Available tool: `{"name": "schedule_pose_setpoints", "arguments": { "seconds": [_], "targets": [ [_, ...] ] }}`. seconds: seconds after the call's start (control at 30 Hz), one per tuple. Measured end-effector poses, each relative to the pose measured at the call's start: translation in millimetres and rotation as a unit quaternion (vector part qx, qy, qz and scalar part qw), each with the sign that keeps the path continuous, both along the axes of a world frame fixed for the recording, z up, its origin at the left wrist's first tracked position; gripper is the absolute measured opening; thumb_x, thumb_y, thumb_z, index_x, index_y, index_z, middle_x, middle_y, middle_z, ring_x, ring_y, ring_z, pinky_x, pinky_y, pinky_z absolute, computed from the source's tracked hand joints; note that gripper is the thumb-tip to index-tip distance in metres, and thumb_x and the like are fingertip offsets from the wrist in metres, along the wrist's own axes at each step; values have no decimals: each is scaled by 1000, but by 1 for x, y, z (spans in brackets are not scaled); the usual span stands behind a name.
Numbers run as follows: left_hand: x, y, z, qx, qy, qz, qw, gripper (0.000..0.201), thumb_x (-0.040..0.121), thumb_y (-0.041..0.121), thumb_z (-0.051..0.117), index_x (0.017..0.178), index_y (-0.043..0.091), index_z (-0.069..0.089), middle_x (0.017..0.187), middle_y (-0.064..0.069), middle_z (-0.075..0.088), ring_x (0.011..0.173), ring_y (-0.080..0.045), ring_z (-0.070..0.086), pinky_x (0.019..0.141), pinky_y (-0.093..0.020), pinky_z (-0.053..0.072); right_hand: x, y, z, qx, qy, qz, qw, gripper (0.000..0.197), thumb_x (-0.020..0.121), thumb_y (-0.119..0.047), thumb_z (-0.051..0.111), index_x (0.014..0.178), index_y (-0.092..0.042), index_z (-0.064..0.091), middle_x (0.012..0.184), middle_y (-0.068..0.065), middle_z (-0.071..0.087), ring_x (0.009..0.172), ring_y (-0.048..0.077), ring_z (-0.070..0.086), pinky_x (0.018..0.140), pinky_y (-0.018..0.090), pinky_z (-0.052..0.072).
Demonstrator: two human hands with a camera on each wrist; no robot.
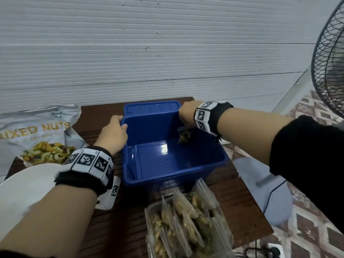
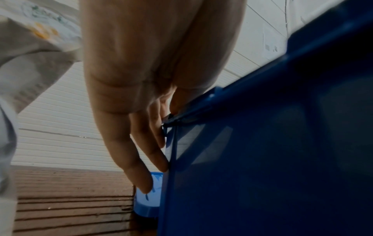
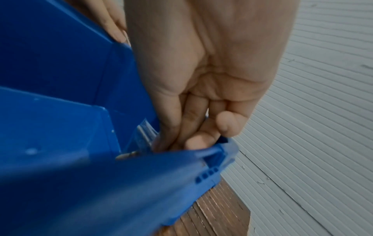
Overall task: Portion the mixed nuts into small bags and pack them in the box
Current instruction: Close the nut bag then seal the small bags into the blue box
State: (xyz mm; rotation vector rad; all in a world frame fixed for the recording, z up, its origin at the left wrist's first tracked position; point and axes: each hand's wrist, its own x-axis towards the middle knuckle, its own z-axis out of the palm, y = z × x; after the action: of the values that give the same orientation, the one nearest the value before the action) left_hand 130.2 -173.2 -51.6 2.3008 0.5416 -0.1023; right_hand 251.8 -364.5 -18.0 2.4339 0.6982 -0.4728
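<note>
Filled small bags (image 1: 188, 226) wait on the near tabletop (image 1: 126, 229). Left hand (image 1: 112, 135) grips the blue box (image 1: 158, 159) rim; right hand (image 1: 186, 114) lowers one pinched bag (image 1: 184, 135) inside. Next: release, fetch another.

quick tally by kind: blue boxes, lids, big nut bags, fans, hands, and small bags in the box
blue box: 1
blue lid behind it: 1
big mixed nuts bag: 1
fan: 1
small bag in the box, held by the right hand: 1
hands, with the left hand: 2
total: 7
The filled bags in the tray overlap too much to count.
</note>
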Motion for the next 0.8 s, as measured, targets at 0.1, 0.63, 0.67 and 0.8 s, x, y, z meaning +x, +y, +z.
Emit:
{"name": "schedule_pose_setpoints", "arguments": {
  "seconds": [0.1,0.63,0.67,0.8],
  "targets": [
    [-1,-1,1,1,4,-1,1000,43,104,24,34,145,12,29,135,-20,48,113,-34,51,79,-31,33,0,-10,4,81,-10,-17,997,25,84,-23,67,108,-14,66,108,10,65,77,24,55,75,35,50],
    [-1,0,-1,-4,-11,-1,1000,44,104,25,34,146,12,29,133,-18,50,87,-19,44,76,-31,32,-9,-6,-2,-12,-81,76,994,25,88,-8,61,113,-9,58,109,7,58,90,25,57,69,33,45],
    [-1,0,-2,-4,-12,-1,1000,44,104,25,34,146,12,29,133,-18,50,86,-18,44,75,-31,32,-10,-5,-2,-14,-84,81,993,25,89,-7,60,113,-9,57,110,7,58,95,26,58,70,34,46],
    [0,2,-5,-3,-12,1,1000,45,104,26,34,146,13,29,135,-17,50,90,-21,45,77,-32,34,-11,-4,3,-1,-83,77,994,27,85,-11,64,112,-11,58,109,6,58,96,27,60,66,32,44]
  ]
}}
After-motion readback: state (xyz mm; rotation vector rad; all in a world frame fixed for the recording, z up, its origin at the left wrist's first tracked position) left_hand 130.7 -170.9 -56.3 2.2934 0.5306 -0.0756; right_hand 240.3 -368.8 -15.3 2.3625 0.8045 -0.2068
